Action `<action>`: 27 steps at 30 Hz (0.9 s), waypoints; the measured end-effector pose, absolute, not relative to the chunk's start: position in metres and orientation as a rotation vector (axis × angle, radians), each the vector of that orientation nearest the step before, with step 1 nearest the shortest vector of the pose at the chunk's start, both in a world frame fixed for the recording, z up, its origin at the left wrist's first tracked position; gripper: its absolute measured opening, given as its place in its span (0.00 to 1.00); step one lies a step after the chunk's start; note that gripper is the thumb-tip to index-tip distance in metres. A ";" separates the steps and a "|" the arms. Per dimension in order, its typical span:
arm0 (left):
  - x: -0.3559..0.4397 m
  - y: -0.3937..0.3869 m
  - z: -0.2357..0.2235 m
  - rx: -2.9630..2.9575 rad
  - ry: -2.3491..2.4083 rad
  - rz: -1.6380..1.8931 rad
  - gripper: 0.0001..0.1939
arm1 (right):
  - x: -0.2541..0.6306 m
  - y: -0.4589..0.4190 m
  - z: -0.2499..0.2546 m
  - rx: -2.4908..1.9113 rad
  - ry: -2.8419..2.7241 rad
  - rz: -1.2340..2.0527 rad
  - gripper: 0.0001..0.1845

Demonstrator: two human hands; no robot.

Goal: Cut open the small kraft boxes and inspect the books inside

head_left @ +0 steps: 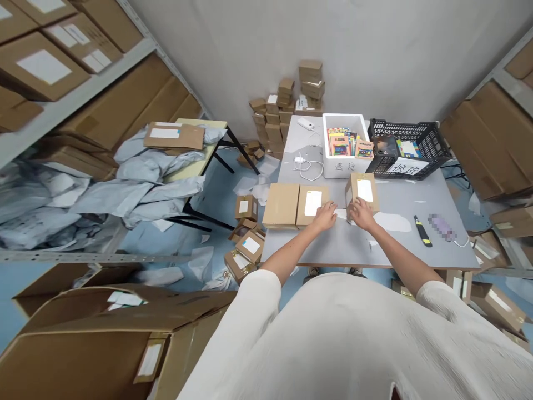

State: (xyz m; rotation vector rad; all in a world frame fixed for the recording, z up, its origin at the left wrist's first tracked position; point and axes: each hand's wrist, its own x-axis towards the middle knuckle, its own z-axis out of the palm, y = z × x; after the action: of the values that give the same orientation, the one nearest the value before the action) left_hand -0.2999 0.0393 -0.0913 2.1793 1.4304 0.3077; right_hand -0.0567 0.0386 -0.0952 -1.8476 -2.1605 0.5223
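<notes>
White fabric of my own top fills the bottom of the view, and from it both bare arms reach forward over the grey desk (400,200). My left hand (326,214) rests on the near right corner of a flat brown cardboard box with a white label (311,204), fingers lying fairly flat and together on its top, not clamped round it. Just beside that box on its left, touching it, lies a plain flat brown cardboard box (281,204). My right hand (361,214) sits at the near edge of a smaller brown cardboard box with a white label, standing tilted up (363,191); the fingers curl against its lower side, but I cannot tell whether they truly grip it. The two hands are near each other, with a narrow strip of desk between them. Further back I see a white foam bin of colourful packets (345,145) and a black plastic crate (410,147). To the right lies a black and yellow utility knife (422,230).
</notes>
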 end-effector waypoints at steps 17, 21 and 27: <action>-0.158 0.029 -0.093 1.795 1.636 0.337 0.34 | 0.068 0.049 -0.121 -1.686 -1.651 0.930 0.35; -0.169 0.020 -0.090 1.827 1.641 0.215 0.36 | 0.065 0.043 -0.119 -1.656 -1.699 0.871 0.27; -0.195 0.022 -0.083 1.964 1.715 0.058 0.27 | 0.035 0.042 -0.122 -1.439 -1.904 0.841 0.24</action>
State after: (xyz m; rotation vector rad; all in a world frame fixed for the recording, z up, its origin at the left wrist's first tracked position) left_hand -0.1947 0.0222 -0.0834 1.9640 1.7155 0.0579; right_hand 0.0352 0.0424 -0.1216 -1.4392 -1.9041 0.8412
